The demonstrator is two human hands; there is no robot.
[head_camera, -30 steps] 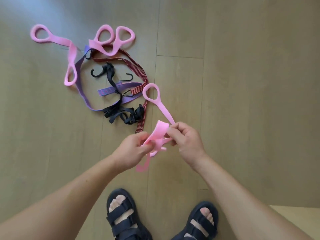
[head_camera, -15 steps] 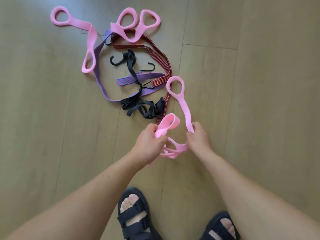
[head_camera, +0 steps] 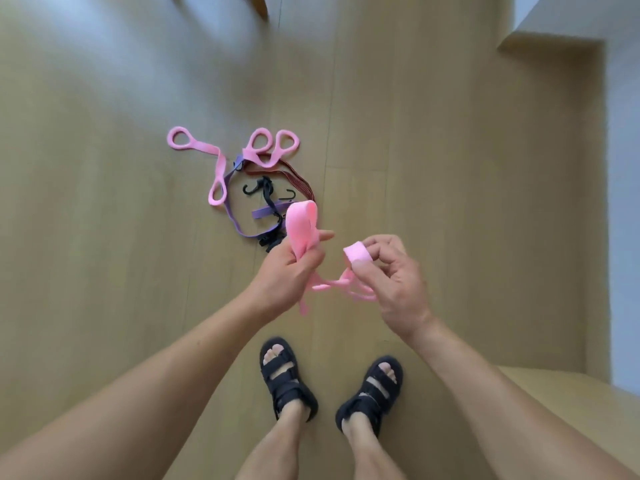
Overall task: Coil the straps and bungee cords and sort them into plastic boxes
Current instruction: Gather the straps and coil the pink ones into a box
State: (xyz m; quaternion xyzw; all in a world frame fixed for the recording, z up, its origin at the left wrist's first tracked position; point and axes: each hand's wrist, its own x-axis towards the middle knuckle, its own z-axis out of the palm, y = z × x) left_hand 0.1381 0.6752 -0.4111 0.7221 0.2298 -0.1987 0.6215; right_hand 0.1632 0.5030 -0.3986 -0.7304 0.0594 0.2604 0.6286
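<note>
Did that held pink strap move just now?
Yes: the pink strap no longer reaches the red cord; it's gathered toward the person, between left hand and right hand.

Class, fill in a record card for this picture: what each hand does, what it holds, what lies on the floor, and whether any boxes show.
left hand: grips a folded loop of the pink strap
right hand: pinches another part of the same strap
floor pile: other pink straps, purple strap, red bungee cord, black strap, all tangled together
surface: wooden floor
plastic boxes: none in view
feet: black sandals
</note>
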